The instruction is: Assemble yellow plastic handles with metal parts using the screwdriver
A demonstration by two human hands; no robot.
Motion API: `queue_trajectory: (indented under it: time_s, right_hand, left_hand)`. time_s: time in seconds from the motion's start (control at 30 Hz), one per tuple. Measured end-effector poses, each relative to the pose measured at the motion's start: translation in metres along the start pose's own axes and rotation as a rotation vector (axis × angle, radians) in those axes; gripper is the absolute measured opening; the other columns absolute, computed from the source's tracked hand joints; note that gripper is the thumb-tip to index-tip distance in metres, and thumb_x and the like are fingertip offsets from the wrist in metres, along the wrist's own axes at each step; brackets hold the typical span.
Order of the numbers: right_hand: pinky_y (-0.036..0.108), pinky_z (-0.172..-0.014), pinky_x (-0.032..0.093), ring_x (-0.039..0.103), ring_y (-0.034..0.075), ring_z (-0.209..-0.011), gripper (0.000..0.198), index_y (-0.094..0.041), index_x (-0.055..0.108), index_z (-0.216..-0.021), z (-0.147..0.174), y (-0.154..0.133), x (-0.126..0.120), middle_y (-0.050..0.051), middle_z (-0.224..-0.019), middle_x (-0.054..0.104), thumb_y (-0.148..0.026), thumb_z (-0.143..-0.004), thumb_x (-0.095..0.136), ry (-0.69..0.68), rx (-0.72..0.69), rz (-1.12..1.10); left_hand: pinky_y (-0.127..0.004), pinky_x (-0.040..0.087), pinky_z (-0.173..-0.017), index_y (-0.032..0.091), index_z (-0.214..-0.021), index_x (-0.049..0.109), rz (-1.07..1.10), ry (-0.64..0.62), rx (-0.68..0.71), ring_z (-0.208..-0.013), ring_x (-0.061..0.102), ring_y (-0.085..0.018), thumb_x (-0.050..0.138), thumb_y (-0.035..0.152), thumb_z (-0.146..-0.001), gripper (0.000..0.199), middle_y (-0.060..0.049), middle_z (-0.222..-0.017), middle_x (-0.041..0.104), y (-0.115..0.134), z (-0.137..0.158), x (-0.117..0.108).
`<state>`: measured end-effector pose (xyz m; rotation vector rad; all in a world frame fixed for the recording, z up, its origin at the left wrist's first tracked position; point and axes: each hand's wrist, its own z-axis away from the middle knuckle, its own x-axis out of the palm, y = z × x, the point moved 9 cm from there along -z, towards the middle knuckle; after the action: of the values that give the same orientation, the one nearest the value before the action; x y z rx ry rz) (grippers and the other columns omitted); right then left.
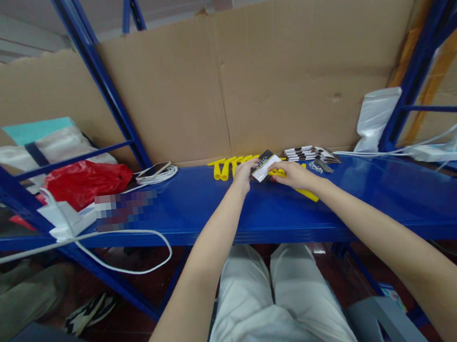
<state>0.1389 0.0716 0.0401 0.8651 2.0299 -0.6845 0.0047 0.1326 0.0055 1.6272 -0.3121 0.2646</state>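
Note:
My left hand (246, 175) is closed on the left edge of a small black-and-white card packet (266, 166), tilted above the shelf. My right hand (294, 175) is closed on a yellow plastic tool (307, 193) at the packet's right side; its handle sticks out below the palm. Whether the two things touch is hidden by the fingers. Behind my left hand, several yellow tools with round handles (224, 170) lie side by side. Right of my right hand are a stack of black-and-white packets (298, 154) and a little heap of small metal pieces (316, 168).
The blue metal shelf (199, 206) is backed by a cardboard sheet (283, 72). A phone (157, 170) lies on a coiled white cable at the left. Beyond it are a red plastic bag (86, 183) and a white power strip (79, 222). Another person's leg (25, 296) shows at far left.

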Motion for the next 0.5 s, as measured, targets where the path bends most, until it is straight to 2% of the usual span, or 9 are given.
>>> queue_trajectory:
  time_s: [0.23,0.5]
  right_hand:
    - [0.037,-0.086,0.051,0.066,0.025,-0.096,0.023,-0.023,0.069,-0.105,0.0016,-0.0061,0.0004,0.009,-0.107,0.07,-0.022,-0.088,0.053,-0.021,0.013,0.077]
    - [0.04,-0.091,0.051,0.066,0.025,-0.102,0.029,-0.025,0.071,-0.112,0.0022,-0.0047,0.0052,0.009,-0.116,0.068,-0.022,-0.09,0.053,-0.053,0.014,0.07]
  left_hand:
    - [-0.039,0.057,-0.086,0.016,-0.081,0.076,0.004,0.04,0.004,-0.094,0.069,-0.023,0.06,0.005,-0.062,0.028,-0.006,-0.094,0.076,0.0003,0.0005,-0.0034]
    - [-0.036,0.056,-0.083,0.015,-0.088,0.074,0.007,0.057,-0.009,-0.09,0.07,-0.021,0.061,0.006,-0.063,0.03,-0.007,-0.096,0.075,0.0021,0.0055,-0.003]
